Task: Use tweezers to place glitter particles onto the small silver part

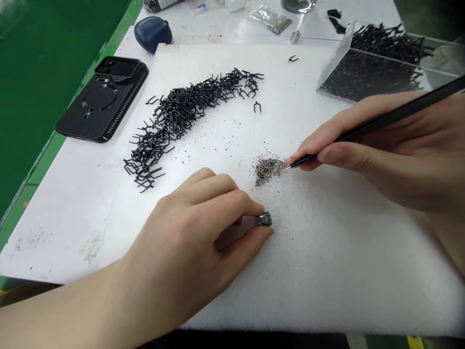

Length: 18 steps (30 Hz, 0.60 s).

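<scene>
My left hand (196, 232) rests on a white foam pad (327, 271) and pinches a small dark metal part (264, 219) between thumb and forefinger. My right hand (385, 145) grips black tweezers (381, 118) like a pen. Their tip touches the right edge of a little heap of tiny grey metal bits (267, 168), which lies just above the pinched part. A long pile of black U-shaped clips (181, 116) stretches across the pad's upper left.
A clear box (366, 72) full of black clips stands at the upper right. A phone in a black case (103, 99) and a dark blue case (152, 33) lie at the upper left. A small bag of grey bits (271, 19) sits at the back. A green surface borders the left.
</scene>
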### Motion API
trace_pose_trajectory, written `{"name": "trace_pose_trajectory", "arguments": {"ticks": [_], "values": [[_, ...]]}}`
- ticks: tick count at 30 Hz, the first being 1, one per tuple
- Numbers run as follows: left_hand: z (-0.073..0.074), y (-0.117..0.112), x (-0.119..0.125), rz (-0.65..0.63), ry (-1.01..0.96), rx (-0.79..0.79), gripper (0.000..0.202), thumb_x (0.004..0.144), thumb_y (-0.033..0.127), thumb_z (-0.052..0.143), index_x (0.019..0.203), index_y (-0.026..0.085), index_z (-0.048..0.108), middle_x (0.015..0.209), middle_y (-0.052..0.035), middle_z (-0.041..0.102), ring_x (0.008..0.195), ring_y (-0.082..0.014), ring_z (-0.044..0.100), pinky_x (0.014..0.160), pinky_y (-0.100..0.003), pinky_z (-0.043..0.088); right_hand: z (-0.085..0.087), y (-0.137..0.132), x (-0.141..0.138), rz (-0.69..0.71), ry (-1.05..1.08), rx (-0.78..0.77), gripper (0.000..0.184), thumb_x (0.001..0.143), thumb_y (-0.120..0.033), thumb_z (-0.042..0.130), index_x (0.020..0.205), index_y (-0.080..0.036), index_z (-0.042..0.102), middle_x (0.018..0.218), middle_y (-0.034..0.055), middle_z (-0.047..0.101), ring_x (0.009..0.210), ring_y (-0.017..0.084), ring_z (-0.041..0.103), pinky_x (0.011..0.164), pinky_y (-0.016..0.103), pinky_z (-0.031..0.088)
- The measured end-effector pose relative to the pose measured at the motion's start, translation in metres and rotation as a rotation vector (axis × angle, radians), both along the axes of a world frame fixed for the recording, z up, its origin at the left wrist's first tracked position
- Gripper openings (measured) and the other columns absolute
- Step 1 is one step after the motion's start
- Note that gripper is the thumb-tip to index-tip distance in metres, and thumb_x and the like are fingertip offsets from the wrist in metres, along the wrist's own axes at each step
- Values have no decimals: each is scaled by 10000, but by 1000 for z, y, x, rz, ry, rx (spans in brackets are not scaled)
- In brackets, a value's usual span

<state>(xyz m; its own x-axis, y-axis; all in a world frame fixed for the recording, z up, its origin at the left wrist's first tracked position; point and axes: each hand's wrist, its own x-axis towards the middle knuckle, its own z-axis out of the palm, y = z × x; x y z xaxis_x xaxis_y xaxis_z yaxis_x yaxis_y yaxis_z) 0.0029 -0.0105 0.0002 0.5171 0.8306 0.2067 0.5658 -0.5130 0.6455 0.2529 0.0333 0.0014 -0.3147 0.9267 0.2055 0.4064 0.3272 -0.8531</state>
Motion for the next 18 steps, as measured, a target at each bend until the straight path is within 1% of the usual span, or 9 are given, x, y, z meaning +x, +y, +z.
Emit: {"name": "trace_pose_trajectory", "arguments": {"ticks": [2,5,7,9,11,14,18], "values": [[0,0,-1,-1,-3,4,39,859,168,744,881,165,777,760,1,665,737,-107,599,664,-213,499,3,-3,-2,40,34,-36,64,839,-256,829,870,-305,802,931,3,794,880,228,755,763,385,627],[-2,0,-1,-7,-5,9,32,858,156,746,869,156,775,740,4,650,733,-108,583,664,-214,489,3,-9,-2,157,55,-120,117,847,-215,811,898,-320,802,919,-6,798,859,227,764,739,360,643],[-3,0,-1,-10,-6,13,33,862,161,744,862,150,775,724,4,639,727,-113,571,661,-223,485,0,-12,-1,217,49,-153,93,876,-267,784,930,-343,797,924,-10,800,844,223,769,711,342,648],[-3,0,-1,-16,-3,19,38,866,168,745,859,144,774,725,0,637,727,-118,568,660,-230,486,-3,-13,-1,247,34,-170,71,899,-335,758,953,-364,793,920,-12,801,824,219,772,675,325,644],[-2,0,-1,-21,3,21,41,871,164,740,865,139,772,731,-2,639,727,-118,568,661,-231,489,-5,-14,-1,279,29,-191,84,902,-357,750,972,-373,795,915,-11,802,810,216,774,663,313,640],[-1,-1,0,-27,2,20,48,879,163,732,871,135,770,737,-3,639,728,-117,569,663,-227,491,-6,-13,-3,301,45,-221,107,898,-313,756,975,-372,801,919,-8,805,821,218,776,695,311,648],[-2,-1,1,-26,3,25,57,876,164,735,862,125,774,730,-5,633,730,-117,568,667,-225,490,-6,-11,-4,324,89,-231,193,860,-193,783,982,-340,808,939,6,809,850,224,779,714,302,656]]}}
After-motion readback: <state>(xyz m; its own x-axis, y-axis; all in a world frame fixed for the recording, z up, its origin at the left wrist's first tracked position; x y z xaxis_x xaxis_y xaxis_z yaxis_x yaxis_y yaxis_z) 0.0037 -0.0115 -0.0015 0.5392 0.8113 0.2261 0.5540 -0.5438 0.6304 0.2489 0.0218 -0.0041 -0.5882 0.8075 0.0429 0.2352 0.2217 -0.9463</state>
